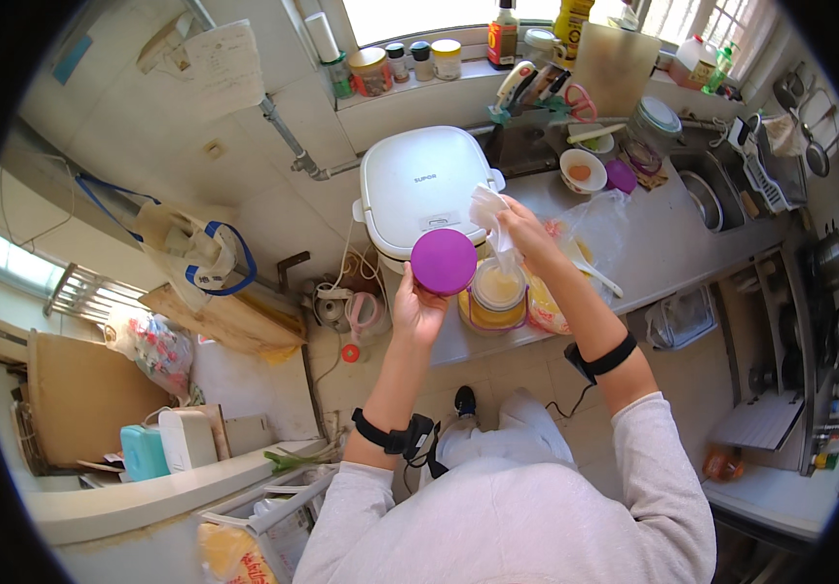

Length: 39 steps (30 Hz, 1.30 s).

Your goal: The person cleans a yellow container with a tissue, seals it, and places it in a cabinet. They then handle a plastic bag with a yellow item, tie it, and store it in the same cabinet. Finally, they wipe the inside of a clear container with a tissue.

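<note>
My left hand [421, 310] holds a round purple lid [444, 262] by its lower left edge, above the counter's front edge. A crumpled white tissue [489, 212] is pinched in my right hand [529, 232], and its end hangs over the jar. Below the hands stands a jar with a yellow content [493, 319], a translucent top and a purple handle. A plastic bag with red print [547, 310] lies right of the jar, with a white spoon-like utensil [598, 276] beside it. Behind the purple lid is a white Supor appliance [419, 171] with its cover down.
Further right are a white bowl [583, 171], a second purple lid [620, 177], a large glass jar [654, 125] and the sink [704, 191]. Knives and pink scissors [581, 103] stand behind. Jars [447, 60] line the windowsill. A cloth bag [196, 252] hangs at left.
</note>
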### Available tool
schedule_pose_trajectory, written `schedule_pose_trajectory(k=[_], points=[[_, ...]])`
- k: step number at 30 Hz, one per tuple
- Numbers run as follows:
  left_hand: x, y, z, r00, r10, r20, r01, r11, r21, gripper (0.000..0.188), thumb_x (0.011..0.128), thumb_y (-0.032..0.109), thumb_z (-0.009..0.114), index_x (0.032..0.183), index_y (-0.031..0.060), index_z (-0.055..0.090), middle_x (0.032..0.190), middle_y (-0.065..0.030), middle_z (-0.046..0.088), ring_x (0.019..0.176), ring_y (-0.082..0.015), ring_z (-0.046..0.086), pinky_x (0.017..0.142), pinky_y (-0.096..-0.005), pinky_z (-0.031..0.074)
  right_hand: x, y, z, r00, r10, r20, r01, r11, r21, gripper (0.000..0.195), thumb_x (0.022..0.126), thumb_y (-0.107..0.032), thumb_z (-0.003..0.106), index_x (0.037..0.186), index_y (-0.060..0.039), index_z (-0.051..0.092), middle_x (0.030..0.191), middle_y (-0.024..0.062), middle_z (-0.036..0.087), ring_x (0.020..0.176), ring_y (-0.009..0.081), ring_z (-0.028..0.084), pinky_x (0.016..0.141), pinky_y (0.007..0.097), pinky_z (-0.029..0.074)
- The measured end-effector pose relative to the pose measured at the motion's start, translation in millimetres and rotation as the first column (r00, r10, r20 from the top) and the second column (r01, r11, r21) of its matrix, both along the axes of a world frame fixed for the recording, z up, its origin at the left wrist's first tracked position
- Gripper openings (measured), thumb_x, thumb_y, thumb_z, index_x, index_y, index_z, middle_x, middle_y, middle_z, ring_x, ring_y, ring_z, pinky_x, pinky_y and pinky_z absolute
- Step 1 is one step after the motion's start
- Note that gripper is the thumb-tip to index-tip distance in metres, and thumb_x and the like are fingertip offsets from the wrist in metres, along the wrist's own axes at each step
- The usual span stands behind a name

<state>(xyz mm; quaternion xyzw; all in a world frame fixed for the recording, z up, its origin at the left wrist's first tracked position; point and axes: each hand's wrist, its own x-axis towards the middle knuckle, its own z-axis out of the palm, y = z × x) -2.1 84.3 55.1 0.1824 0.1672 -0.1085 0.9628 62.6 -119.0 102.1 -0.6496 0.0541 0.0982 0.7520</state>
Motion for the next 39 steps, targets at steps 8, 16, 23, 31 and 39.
schedule_pose_trajectory(k=[8,16,23,31,39], points=[[12.9,6.5,-10.7,0.999,0.041,-0.025,-0.041,0.999,0.006,0.033,0.106,0.032,0.044,0.125,0.0087,0.056,0.127,-0.0065,0.062,0.119,-0.0237,0.059,0.103,-0.0461,0.048,119.4,40.7,-46.1,0.942,0.029,0.334,0.157,0.842,-0.515,0.064,0.095,-0.042,0.059,0.141,0.0012,0.048,0.136,0.0277,0.044,0.123,0.0408,0.049,0.106,0.0416,0.04],[16.7,0.8,-9.3,0.999,-0.021,-0.036,0.022,0.999,0.031,0.034,0.106,0.029,0.045,0.13,0.0065,0.053,0.129,-0.0081,0.06,0.12,-0.0228,0.058,0.104,-0.0424,0.046,65.7,30.7,-7.6,0.648,0.708,0.28,-0.435,0.646,-0.627,0.099,0.077,-0.05,0.08,0.152,-0.0036,0.033,0.158,0.0253,0.025,0.145,0.0407,0.027,0.117,0.0446,0.029],[1.6,-35.0,-8.5,0.946,-0.27,0.178,0.15,0.855,0.497,0.034,0.106,0.017,0.043,0.136,0.0015,0.051,0.13,-0.0091,0.059,0.121,-0.0206,0.057,0.106,-0.0338,0.044,-13.2,-25.8,25.0,0.575,0.761,0.299,-0.174,0.471,-0.865,0.098,0.068,-0.029,0.083,0.151,-0.0087,0.035,0.141,0.0219,0.043,0.128,0.0426,0.043,0.107,0.0479,0.041],[-41.3,-31.7,-62.0,0.744,-0.592,0.309,-0.321,0.088,0.943,0.096,0.071,0.016,0.074,0.152,-0.0005,0.025,0.153,-0.0224,0.033,0.147,-0.0359,0.026,0.12,-0.0414,0.024,-48.5,-29.9,-12.4,0.529,0.799,0.285,-0.039,0.358,-0.933,0.094,0.069,-0.037,0.082,0.148,-0.0092,0.039,0.137,0.0194,0.046,0.125,0.0395,0.047,0.105,0.0471,0.043],[-19.9,-50.0,-92.0,0.775,-0.511,0.371,-0.437,-0.01,0.899,0.107,0.059,0.022,0.088,0.148,0.0047,0.031,0.153,-0.0188,0.035,0.144,-0.0363,0.031,0.119,-0.0453,0.028,-43.5,-22.6,-15.6,0.473,0.849,0.236,0.014,0.261,-0.965,0.098,0.065,-0.035,0.081,0.148,-0.0071,0.039,0.134,0.0193,0.047,0.119,0.0392,0.049,0.103,0.0464,0.044]])
